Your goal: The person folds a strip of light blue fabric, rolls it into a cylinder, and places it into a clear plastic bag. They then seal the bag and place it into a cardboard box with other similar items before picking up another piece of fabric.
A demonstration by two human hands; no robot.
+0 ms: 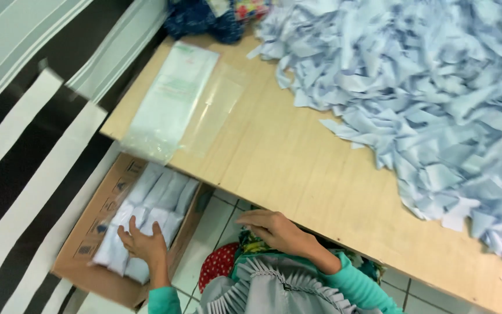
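Left hand (142, 243) is down in the cardboard box (82, 244) on the floor, fingers spread flat on the packed white bundles (157, 203), pressing, gripping nothing. Flat clear plastic bags (175, 99) lie at the table (286, 157) edge right above the box. Right hand (274, 228) rests half-curled by the table edge over the lap, empty as far as visible. Loose pale-blue fabric pieces (431, 87) heaped far right.

A brown cardboard box (97, 232) sits at the lower left of the frame, open, with small dark printed symbols along its side wall. Inside lie flat white packets (152, 203) in rows. On the wooden tabletop at upper centre-left lies a stack of clear plastic bags (172, 102), long and rectangular, with faint green print.
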